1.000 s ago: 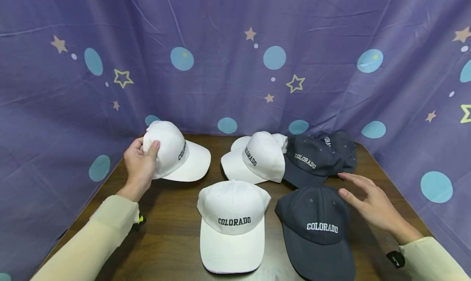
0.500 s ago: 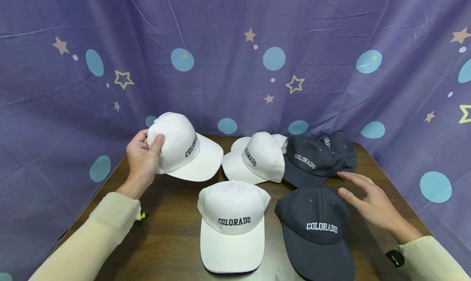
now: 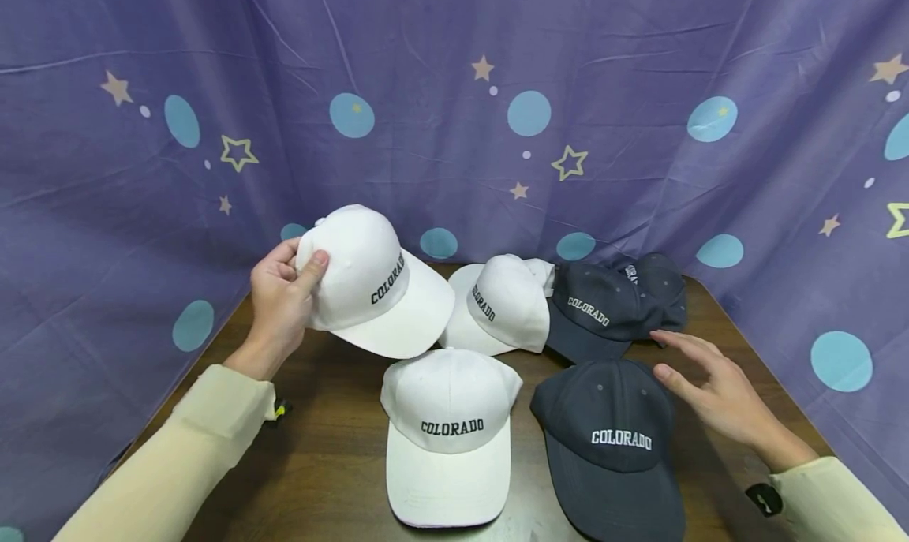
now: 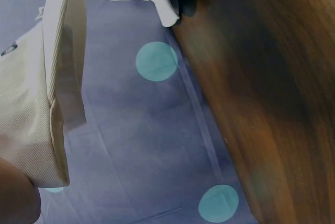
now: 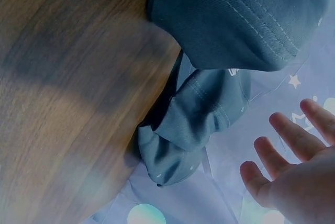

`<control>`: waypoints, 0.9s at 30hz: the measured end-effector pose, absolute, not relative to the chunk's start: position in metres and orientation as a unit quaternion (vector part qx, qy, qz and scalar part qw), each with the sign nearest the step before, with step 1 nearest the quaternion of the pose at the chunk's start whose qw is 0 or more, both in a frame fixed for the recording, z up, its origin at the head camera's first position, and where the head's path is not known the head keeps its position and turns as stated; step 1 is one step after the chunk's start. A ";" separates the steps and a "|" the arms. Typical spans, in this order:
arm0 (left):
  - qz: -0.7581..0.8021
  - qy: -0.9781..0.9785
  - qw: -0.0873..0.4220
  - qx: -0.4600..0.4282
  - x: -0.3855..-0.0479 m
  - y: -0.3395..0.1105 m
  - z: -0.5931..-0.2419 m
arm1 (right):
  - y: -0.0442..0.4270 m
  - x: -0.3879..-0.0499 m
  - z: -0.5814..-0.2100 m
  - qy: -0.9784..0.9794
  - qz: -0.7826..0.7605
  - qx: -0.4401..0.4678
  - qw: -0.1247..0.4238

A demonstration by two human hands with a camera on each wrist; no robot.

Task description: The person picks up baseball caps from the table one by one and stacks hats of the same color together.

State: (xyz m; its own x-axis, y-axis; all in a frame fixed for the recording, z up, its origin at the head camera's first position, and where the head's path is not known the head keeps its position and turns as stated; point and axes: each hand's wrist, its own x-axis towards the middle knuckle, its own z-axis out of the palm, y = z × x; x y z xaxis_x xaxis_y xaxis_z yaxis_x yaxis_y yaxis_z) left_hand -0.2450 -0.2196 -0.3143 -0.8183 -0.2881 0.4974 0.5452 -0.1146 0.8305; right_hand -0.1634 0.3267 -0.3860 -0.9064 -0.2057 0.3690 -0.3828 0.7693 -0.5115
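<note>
My left hand (image 3: 282, 297) pinches a white baseball cap (image 3: 355, 270) by its back edge, thumb on the crown, and holds it above the table. The left wrist view shows part of this cap (image 4: 26, 103) at its left side. Its brim overlaps another white cap (image 3: 507, 301) lying at the back. In front, a white cap (image 3: 449, 424) faces me. Beside the front dark cap (image 3: 614, 431), my right hand (image 3: 724, 392) hovers with its fingers spread, holding nothing. The right wrist view shows these fingers (image 5: 293, 135) apart from the dark caps.
Behind the front dark cap lie two more dark caps, one nearer (image 3: 604, 301) and one farther (image 3: 660, 289), partly overlapping. A further white cap is mostly hidden at the back. The wooden table (image 3: 319, 463) ends against a purple curtain (image 3: 440, 92).
My left hand has lifted the white cap and moved it to the right, so its brim now covers part of the back white cap. The right hand has stayed in place.
</note>
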 end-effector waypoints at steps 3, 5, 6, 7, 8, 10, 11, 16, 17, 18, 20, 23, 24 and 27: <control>-0.747 -0.596 0.270 -0.118 -0.243 -0.217 -0.312 | 0.326 -0.163 -0.386 -0.929 0.301 0.160 0.144; -0.749 -0.594 0.266 -0.126 -0.242 -0.215 -0.310 | 0.325 -0.162 -0.386 -0.927 0.307 0.163 0.141; -0.748 -0.594 0.265 -0.130 -0.242 -0.214 -0.309 | 0.325 -0.162 -0.387 -0.926 0.309 0.164 0.141; -0.748 -0.594 0.263 -0.135 -0.242 -0.213 -0.309 | 0.324 -0.161 -0.386 -0.925 0.311 0.165 0.142; -0.748 -0.593 0.261 -0.141 -0.241 -0.212 -0.308 | 0.324 -0.161 -0.386 -0.924 0.312 0.165 0.143; -0.749 -0.592 0.254 -0.156 -0.240 -0.211 -0.306 | 0.324 -0.160 -0.386 -0.924 0.311 0.167 0.147; -0.748 -0.593 0.250 -0.164 -0.239 -0.210 -0.305 | 0.323 -0.160 -0.386 -0.925 0.308 0.167 0.148; -0.744 -0.597 0.221 -0.204 -0.234 -0.207 -0.301 | 0.322 -0.158 -0.386 -0.925 0.305 0.170 0.152; -0.742 -0.599 0.214 -0.212 -0.233 -0.206 -0.301 | 0.322 -0.158 -0.386 -0.923 0.309 0.169 0.152; -0.741 -0.600 0.207 -0.219 -0.232 -0.204 -0.300 | 0.322 -0.158 -0.386 -0.922 0.313 0.169 0.152; -0.738 -0.603 0.194 -0.233 -0.230 -0.202 -0.298 | 0.322 -0.158 -0.387 -0.919 0.320 0.169 0.155; -0.733 -0.608 0.176 -0.251 -0.227 -0.198 -0.296 | 0.321 -0.158 -0.388 -0.918 0.320 0.172 0.161; -0.731 -0.609 0.170 -0.255 -0.226 -0.196 -0.295 | 0.320 -0.158 -0.389 -0.917 0.318 0.175 0.163; -0.728 -0.612 0.151 -0.270 -0.224 -0.193 -0.295 | 0.319 -0.158 -0.390 -0.917 0.312 0.183 0.170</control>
